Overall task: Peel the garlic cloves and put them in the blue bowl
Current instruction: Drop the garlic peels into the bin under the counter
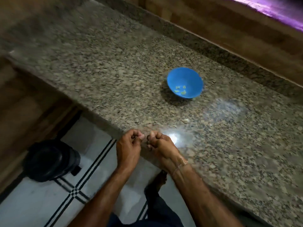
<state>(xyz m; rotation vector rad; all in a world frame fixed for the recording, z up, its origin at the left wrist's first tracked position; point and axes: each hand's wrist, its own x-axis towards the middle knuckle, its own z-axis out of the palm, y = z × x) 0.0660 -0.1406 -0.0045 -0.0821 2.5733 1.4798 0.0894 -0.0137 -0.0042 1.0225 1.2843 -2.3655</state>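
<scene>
Seemingly mid-peel: both hands sit close together at the edge of the granite counter [114,71]. Left hand [128,148] has fingers curled, pinching a small pale bit, prob. a garlic clove [142,136]. Right hand [159,143] is curled tight just beside it; contents can't tell. Blue bowl [183,76] stands well apart, further back, w/ a few peeled cloves [181,90] inside. Next: strip the skin, then reach over to the bowl. Motion blur hides the skin; a pale scrap [185,120] may be peel.

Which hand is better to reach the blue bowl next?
Probably the right hand: the blue bowl sits ahead on its side, and it is over the counter. The left hand hangs past the edge, farther away.
</scene>
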